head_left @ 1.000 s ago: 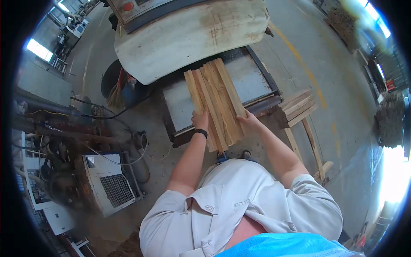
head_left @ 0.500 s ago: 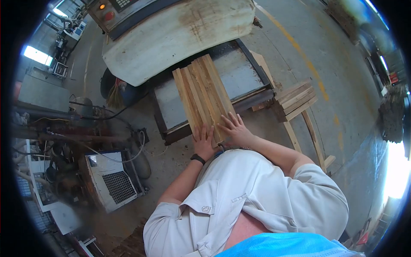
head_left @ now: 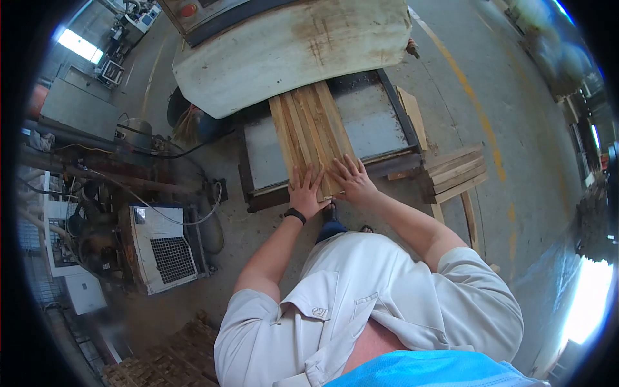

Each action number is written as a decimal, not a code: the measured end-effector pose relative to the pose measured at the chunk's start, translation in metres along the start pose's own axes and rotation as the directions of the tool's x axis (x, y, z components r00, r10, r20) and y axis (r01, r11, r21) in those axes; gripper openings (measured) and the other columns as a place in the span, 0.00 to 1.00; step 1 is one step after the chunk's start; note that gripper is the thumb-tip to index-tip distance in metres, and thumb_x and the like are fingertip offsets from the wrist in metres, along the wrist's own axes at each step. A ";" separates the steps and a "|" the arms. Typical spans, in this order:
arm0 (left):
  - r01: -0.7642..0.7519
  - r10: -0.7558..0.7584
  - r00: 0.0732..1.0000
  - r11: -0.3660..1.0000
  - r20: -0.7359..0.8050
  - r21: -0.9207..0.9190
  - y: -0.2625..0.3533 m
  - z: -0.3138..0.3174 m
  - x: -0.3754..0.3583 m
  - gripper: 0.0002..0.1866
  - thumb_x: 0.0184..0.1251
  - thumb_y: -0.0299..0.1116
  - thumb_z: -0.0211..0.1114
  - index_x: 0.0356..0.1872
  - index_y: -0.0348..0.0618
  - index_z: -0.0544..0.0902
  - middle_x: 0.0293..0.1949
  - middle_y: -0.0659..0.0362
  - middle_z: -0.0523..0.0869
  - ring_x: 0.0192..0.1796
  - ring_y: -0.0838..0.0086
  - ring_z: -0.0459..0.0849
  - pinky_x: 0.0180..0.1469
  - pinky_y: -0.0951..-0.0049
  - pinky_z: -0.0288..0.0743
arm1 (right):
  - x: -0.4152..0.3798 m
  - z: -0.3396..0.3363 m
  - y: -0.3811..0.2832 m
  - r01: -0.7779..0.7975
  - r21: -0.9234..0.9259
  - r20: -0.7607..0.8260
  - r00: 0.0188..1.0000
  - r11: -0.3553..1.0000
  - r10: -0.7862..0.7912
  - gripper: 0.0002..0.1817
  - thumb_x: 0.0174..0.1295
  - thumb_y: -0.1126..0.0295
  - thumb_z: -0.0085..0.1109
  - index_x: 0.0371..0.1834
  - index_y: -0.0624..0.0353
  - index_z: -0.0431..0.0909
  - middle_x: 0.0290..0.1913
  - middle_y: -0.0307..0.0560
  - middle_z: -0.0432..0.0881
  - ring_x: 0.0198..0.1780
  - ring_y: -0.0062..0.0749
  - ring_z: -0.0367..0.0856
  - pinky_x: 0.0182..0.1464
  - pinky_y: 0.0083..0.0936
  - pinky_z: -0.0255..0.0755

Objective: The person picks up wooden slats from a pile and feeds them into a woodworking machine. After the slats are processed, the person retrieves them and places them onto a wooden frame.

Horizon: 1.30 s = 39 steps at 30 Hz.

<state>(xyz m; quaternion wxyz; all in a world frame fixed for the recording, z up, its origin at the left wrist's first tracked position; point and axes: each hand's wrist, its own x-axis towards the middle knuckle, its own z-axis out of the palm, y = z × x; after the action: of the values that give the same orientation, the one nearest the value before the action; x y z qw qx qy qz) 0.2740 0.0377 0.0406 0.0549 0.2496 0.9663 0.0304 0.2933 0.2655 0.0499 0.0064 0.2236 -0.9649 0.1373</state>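
Several long wooden boards (head_left: 311, 132) lie side by side on the machine's metal table (head_left: 266, 161), their far ends hidden under the pale machine cover (head_left: 290, 55). My left hand (head_left: 306, 189), below a dark wristband, rests flat near the boards' close end on the left side, fingers spread. On the right side, my right hand (head_left: 353, 180) presses flat on the same end, its fingers also apart. Both thumbs point inward by the near edge of the boards.
A stack of short wooden pieces (head_left: 454, 171) sits on a wooden stand to the right. At left stands a white box with a mesh grille (head_left: 173, 259), with a hose over it. A control panel with a red button (head_left: 187, 11) tops the machine. Wood pieces (head_left: 171, 358) lie at lower left.
The boards have slid forward, and their far ends have gone under the machine cover. Both hands moved forward with them, staying flat on the near end. My view has shifted slightly.
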 end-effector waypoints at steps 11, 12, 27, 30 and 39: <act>-0.030 0.032 0.998 0.999 -0.048 0.041 -0.036 -0.009 0.067 0.58 0.49 0.66 0.76 0.82 0.68 0.57 0.85 0.59 0.45 0.83 0.37 0.41 0.64 0.25 0.65 | 0.070 -0.006 0.030 -0.059 -0.010 0.073 0.996 0.998 0.060 0.48 0.60 0.36 0.62 0.82 0.40 0.60 0.85 0.49 0.51 0.85 0.58 0.40 0.80 0.65 0.40; -0.039 0.042 0.997 0.998 -0.059 0.042 -0.040 -0.009 0.074 0.58 0.49 0.66 0.76 0.82 0.68 0.58 0.85 0.59 0.45 0.83 0.38 0.42 0.64 0.25 0.65 | 0.077 -0.006 0.032 -0.067 -0.001 0.076 0.995 0.998 0.067 0.47 0.61 0.37 0.62 0.82 0.41 0.60 0.85 0.50 0.52 0.85 0.59 0.40 0.80 0.66 0.40; -0.023 0.023 1.000 0.998 0.000 0.054 -0.077 -0.025 0.146 0.55 0.53 0.68 0.73 0.82 0.69 0.58 0.85 0.59 0.45 0.84 0.39 0.41 0.66 0.26 0.63 | 0.152 -0.003 0.069 -0.059 -0.038 -0.011 0.998 0.998 0.059 0.48 0.60 0.33 0.61 0.82 0.38 0.60 0.84 0.48 0.55 0.85 0.58 0.43 0.80 0.67 0.42; -0.016 0.015 1.000 0.999 0.022 0.048 -0.085 -0.026 0.159 0.54 0.53 0.69 0.72 0.82 0.70 0.59 0.85 0.60 0.45 0.84 0.39 0.40 0.68 0.25 0.61 | 0.163 -0.002 0.073 -0.073 -0.035 0.032 0.997 0.997 0.074 0.50 0.60 0.32 0.60 0.83 0.37 0.56 0.85 0.48 0.51 0.85 0.58 0.40 0.80 0.65 0.41; -0.035 0.036 0.999 0.998 -0.028 0.046 -0.106 -0.025 0.193 0.55 0.51 0.69 0.74 0.81 0.72 0.58 0.85 0.60 0.46 0.84 0.39 0.42 0.66 0.24 0.64 | 0.197 -0.002 0.088 -0.064 -0.062 -0.030 0.998 0.996 0.063 0.49 0.60 0.30 0.58 0.82 0.37 0.58 0.84 0.48 0.55 0.85 0.58 0.42 0.80 0.67 0.42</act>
<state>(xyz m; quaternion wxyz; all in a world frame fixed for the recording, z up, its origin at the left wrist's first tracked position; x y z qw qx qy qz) 0.0529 0.0383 0.0386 0.0347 0.2676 0.9628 0.0131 0.0781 0.2576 0.0431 0.0224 0.1907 -0.9752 0.1100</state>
